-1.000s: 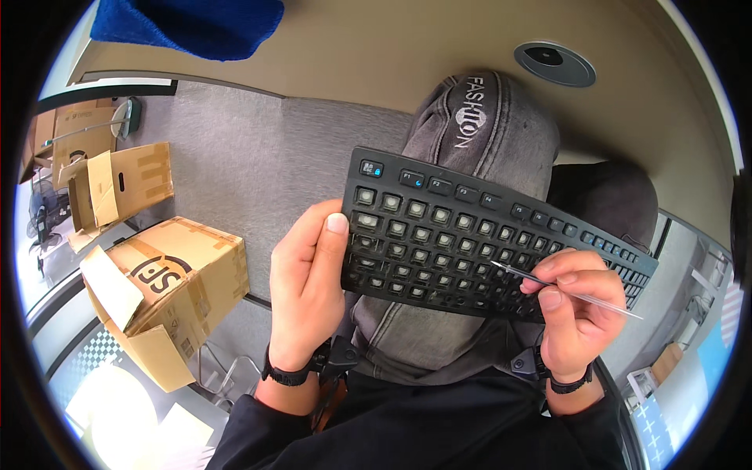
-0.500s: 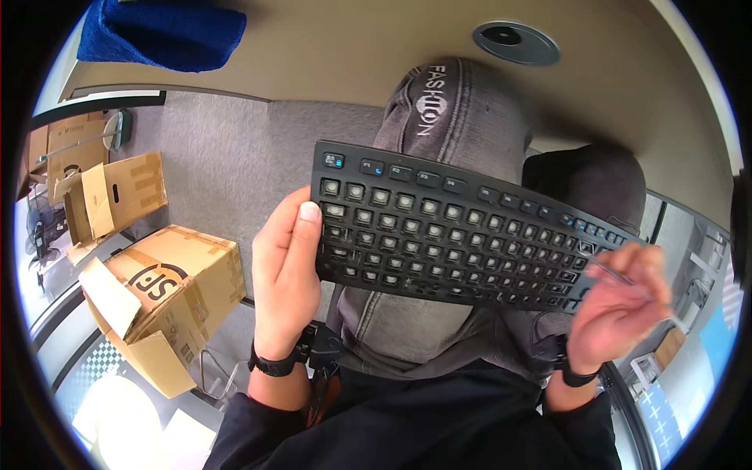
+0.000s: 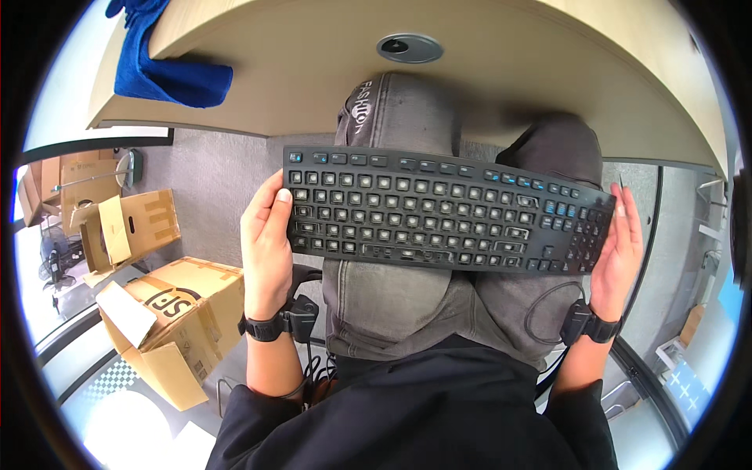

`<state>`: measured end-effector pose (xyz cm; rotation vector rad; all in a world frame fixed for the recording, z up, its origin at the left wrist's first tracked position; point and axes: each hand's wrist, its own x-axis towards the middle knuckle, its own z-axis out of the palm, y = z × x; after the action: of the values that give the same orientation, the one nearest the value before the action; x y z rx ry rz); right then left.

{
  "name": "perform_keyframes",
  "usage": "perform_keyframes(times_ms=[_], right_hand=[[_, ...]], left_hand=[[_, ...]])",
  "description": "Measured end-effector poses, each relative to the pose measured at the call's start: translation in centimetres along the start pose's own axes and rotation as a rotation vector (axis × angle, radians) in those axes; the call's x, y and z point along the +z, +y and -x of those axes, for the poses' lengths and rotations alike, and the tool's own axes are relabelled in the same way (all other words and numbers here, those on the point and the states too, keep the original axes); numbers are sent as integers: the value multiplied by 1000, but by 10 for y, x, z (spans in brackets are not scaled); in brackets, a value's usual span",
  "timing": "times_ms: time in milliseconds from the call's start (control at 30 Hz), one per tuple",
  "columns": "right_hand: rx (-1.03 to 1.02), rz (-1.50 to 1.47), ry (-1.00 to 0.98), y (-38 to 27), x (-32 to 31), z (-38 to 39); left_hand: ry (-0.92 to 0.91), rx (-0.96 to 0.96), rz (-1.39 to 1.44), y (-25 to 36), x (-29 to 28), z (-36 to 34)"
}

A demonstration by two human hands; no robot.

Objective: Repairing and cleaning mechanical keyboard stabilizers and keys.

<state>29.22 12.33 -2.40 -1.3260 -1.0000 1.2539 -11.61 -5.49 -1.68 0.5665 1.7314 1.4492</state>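
A black computer keyboard (image 3: 407,227) lies level across my thighs, held by both ends. Its main block lacks keycaps, showing pale round centres in square wells; the top row, arrow cluster and number pad still have black caps. My left hand (image 3: 268,235) grips the left end, thumb on the upper face and fingers underneath. At the right end my right hand (image 3: 621,247) presses its fingers and palm along the short edge. A thin dark tip of a slender tool (image 3: 622,182) shows by the right fingertips; the rest of that tool is hidden.
Ahead is a pale wooden desk edge (image 3: 501,55) with a round grommet (image 3: 410,48) and a blue cloth (image 3: 168,74) hanging over it. Open cardboard boxes (image 3: 207,290) stand on the floor at left. Cables (image 3: 313,368) hang by my left wrist.
The keyboard has gone from tilted to nearly level and lower over my lap. My right hand has moved from above the keys, where it held a thin tool, to the keyboard's right end.
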Motion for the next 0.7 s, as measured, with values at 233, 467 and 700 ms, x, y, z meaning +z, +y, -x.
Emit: perform_keyframes(times_ms=[233,467,700], right_hand=[[-76,-195,36,-34,-14,4],[-589,-639,-13,-97,-4,15],[-300,-395,97,-23,-6,-23]], left_hand=[[100,164,364,11,-1,4],[-212,737,539,70,26,-10],[-55,561,408,28,47,-44]])
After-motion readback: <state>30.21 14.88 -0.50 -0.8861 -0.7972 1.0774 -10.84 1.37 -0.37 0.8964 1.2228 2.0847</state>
